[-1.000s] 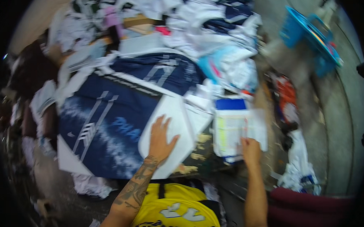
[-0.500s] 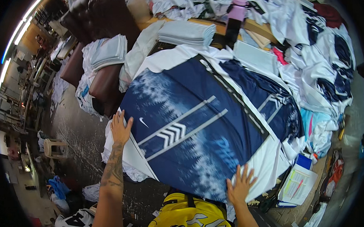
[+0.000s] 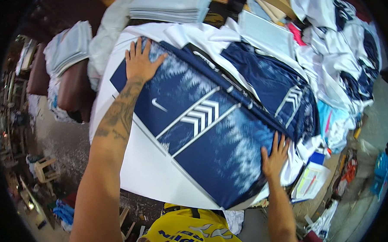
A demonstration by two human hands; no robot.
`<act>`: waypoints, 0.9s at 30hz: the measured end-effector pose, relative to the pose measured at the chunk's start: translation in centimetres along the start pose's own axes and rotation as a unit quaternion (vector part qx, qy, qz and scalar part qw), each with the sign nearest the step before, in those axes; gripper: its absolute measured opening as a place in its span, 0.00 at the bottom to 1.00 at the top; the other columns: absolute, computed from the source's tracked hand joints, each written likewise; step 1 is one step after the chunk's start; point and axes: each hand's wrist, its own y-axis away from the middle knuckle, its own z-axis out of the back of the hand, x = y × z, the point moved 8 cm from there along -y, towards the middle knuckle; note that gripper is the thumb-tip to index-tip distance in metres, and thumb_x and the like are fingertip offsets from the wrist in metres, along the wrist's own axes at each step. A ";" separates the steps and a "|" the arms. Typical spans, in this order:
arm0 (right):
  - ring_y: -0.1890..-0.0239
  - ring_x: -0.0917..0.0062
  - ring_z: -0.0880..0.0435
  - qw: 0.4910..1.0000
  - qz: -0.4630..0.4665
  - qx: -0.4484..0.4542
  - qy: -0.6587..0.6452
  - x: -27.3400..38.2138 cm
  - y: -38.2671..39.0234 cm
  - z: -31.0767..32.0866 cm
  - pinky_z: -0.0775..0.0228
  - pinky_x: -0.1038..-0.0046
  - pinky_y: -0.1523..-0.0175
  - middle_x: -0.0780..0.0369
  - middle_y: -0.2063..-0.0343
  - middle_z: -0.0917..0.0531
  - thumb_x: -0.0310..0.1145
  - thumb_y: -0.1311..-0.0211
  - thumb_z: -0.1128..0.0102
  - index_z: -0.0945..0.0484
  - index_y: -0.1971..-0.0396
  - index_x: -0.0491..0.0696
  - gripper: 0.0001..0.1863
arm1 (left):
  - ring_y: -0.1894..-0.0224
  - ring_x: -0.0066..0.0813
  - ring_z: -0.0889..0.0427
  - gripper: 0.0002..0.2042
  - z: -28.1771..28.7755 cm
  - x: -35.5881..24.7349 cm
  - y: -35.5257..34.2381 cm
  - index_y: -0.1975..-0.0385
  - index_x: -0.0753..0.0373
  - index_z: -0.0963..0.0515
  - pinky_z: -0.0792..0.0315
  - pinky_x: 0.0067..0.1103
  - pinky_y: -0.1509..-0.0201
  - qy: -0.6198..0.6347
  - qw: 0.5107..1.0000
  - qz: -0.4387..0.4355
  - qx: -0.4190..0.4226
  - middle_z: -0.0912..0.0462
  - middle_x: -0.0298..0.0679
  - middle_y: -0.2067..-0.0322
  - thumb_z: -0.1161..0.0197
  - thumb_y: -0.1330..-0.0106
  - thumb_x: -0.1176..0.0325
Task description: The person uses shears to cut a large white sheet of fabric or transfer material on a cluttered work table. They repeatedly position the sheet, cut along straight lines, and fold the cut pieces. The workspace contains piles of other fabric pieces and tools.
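Observation:
A large navy fabric panel (image 3: 196, 173), printed with pale blue tree shapes and white chevrons, is spread in front of me with a white border around it. My left hand (image 3: 141, 65) lies flat on its far left part, with fingers spread. At the panel's right side, my right hand (image 3: 275, 156) rests on the cloth, palm down and fingers apart. Neither hand grips anything. Along the far right side the fabric is rippled and folded over. Past that fold lies a second navy printed piece (image 3: 261, 70) with similar chevrons, partly covered by white cloth.
Folded white fabric stacks (image 3: 169, 7) stand beyond the panel; another stack (image 3: 71, 46) lies on a brown armchair (image 3: 74, 98). Heaped white and navy cloth (image 3: 347, 58) fills the far right. Papers with a red pen (image 3: 311, 180) lie at the right. A small stool (image 3: 44, 170) is on the floor at left.
My left hand has moved from the panel's left edge farther away onto its far part. My right hand has moved farther away and right. The fabric has shifted, showing more white border nearby.

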 end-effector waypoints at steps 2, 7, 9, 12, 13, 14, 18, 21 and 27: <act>0.18 0.40 0.49 0.998 0.006 -0.006 -0.059 -0.5 -4.4 3.5 0.48 0.36 0.22 0.50 0.17 0.43 0.63 0.28 0.40 0.41 0.17 0.60 0.45 | 0.15 0.54 0.52 0.51 -0.9 -1.7 -3.1 0.17 0.51 0.42 0.62 0.51 0.14 0.007 0.998 0.026 0.065 0.49 0.48 0.16 0.49 0.33 0.20; 0.19 0.40 0.44 0.950 0.182 -0.203 -0.150 -0.9 3.4 8.7 0.52 0.45 0.18 0.48 0.20 0.38 0.47 0.32 0.28 0.37 0.20 0.52 0.44 | 0.16 0.53 0.48 0.45 3.4 0.9 3.0 0.16 0.49 0.44 0.58 0.60 0.17 0.111 0.994 0.012 -0.021 0.43 0.50 0.18 0.40 0.28 0.33; 0.19 0.40 0.45 0.960 0.047 -0.193 -0.197 -5.5 11.5 5.1 0.55 0.45 0.17 0.46 0.21 0.37 0.43 0.33 0.27 0.39 0.20 0.45 0.46 | 0.19 0.55 0.43 0.41 5.8 3.2 13.3 0.17 0.49 0.42 0.51 0.62 0.21 0.153 0.983 0.063 -0.083 0.36 0.52 0.22 0.34 0.27 0.47; 0.19 0.36 0.53 0.965 -0.199 -0.043 -0.162 -13.7 22.0 -3.5 0.62 0.39 0.18 0.39 0.20 0.46 0.45 0.26 0.36 0.45 0.21 0.35 0.45 | 0.21 0.58 0.41 0.42 7.4 0.9 31.5 0.24 0.66 0.36 0.52 0.54 0.19 0.146 0.983 0.110 -0.030 0.34 0.55 0.26 0.27 0.36 0.57; 0.21 0.38 0.45 0.985 -0.127 -0.020 -0.117 -14.6 23.7 -4.8 0.56 0.42 0.18 0.38 0.23 0.41 0.39 0.28 0.35 0.43 0.22 0.35 0.42 | 0.26 0.55 0.35 0.36 7.8 -1.8 37.0 0.31 0.62 0.30 0.48 0.52 0.22 0.180 0.979 0.095 -0.001 0.29 0.53 0.31 0.25 0.40 0.61; 0.22 0.39 0.43 0.980 -0.094 -0.081 -0.155 -16.3 24.3 -4.9 0.54 0.44 0.19 0.38 0.25 0.39 0.36 0.29 0.34 0.42 0.23 0.35 0.41 | 0.31 0.52 0.31 0.30 8.9 -5.7 41.9 0.39 0.58 0.24 0.45 0.51 0.25 0.214 0.976 0.031 0.002 0.26 0.50 0.36 0.24 0.44 0.65; 0.40 0.45 0.23 0.960 -0.131 -0.165 -0.186 -24.1 23.9 -5.7 0.32 0.52 0.33 0.43 0.44 0.23 0.25 0.38 0.30 0.28 0.40 0.37 0.27 | 0.38 0.42 0.26 0.27 10.6 -22.9 54.0 0.44 0.57 0.21 0.34 0.42 0.31 0.352 0.845 -0.344 0.211 0.22 0.40 0.46 0.22 0.44 0.63; 0.60 0.54 0.16 0.976 -0.105 -0.065 -0.182 -27.3 21.8 -6.8 0.24 0.55 0.53 0.52 0.64 0.16 0.29 0.38 0.25 0.23 0.58 0.38 0.16 | 0.46 0.41 0.21 0.23 11.3 -27.2 54.5 0.48 0.59 0.23 0.25 0.37 0.40 0.280 0.887 -0.336 0.149 0.23 0.39 0.50 0.25 0.42 0.63; 0.69 0.82 0.23 0.773 -0.087 0.242 -0.580 -30.1 27.2 -6.0 0.30 0.70 0.61 0.66 0.72 0.20 0.36 0.41 0.17 0.22 0.65 0.46 0.18 | 0.54 0.41 0.19 0.07 12.8 -27.1 56.2 0.60 0.57 0.16 0.24 0.36 0.47 0.322 0.897 -0.287 0.101 0.21 0.36 0.63 0.30 0.36 0.67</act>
